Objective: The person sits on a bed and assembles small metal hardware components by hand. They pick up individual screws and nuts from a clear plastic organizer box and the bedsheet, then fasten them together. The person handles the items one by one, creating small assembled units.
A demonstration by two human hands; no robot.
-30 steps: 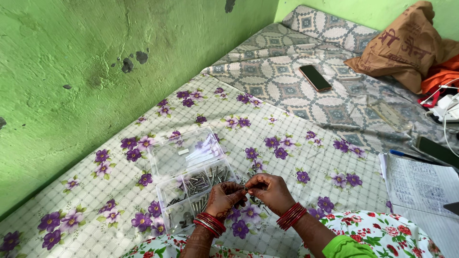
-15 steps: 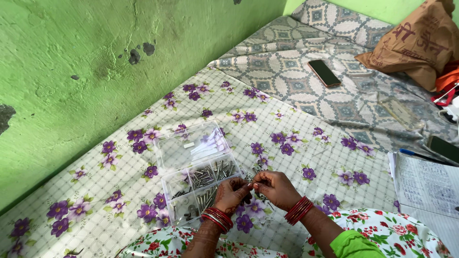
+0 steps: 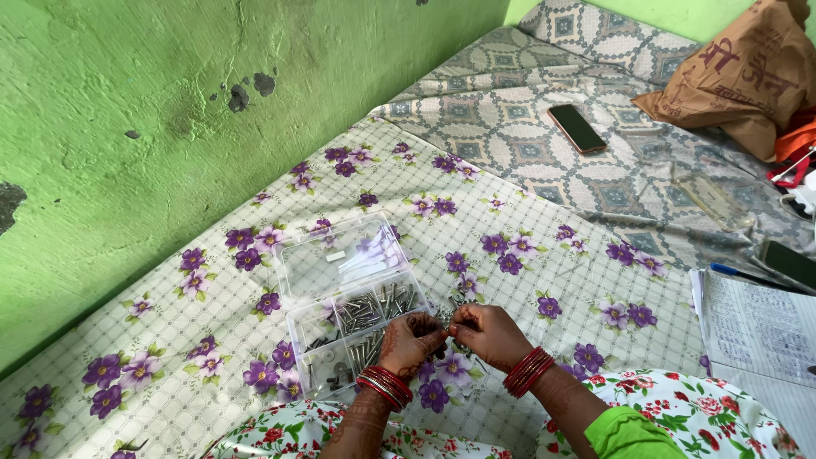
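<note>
My left hand (image 3: 410, 342) and my right hand (image 3: 489, 333) meet fingertip to fingertip just right of a clear plastic compartment box (image 3: 350, 299). Between the fingers they pinch a small metal screw (image 3: 447, 326), too small to make out well. Both wrists wear red bangles. The box lies open on the flowered bedsheet (image 3: 510, 280), its lid folded back toward the wall. Several silver screws (image 3: 374, 310) fill its near compartments. A few more small metal parts lie on the sheet under my hands.
A green wall (image 3: 127, 127) runs along the left. A phone (image 3: 576, 128) lies on the patterned grey sheet beyond. A brown bag (image 3: 731, 76) sits at the back right. A notebook (image 3: 756, 327) with a blue pen, another phone (image 3: 789, 263) and cables are at right.
Between the earliest frame and now the view shifted slightly, moving everything right. My hands stay together at the same spot beside the box, fingers working on the small piece.
</note>
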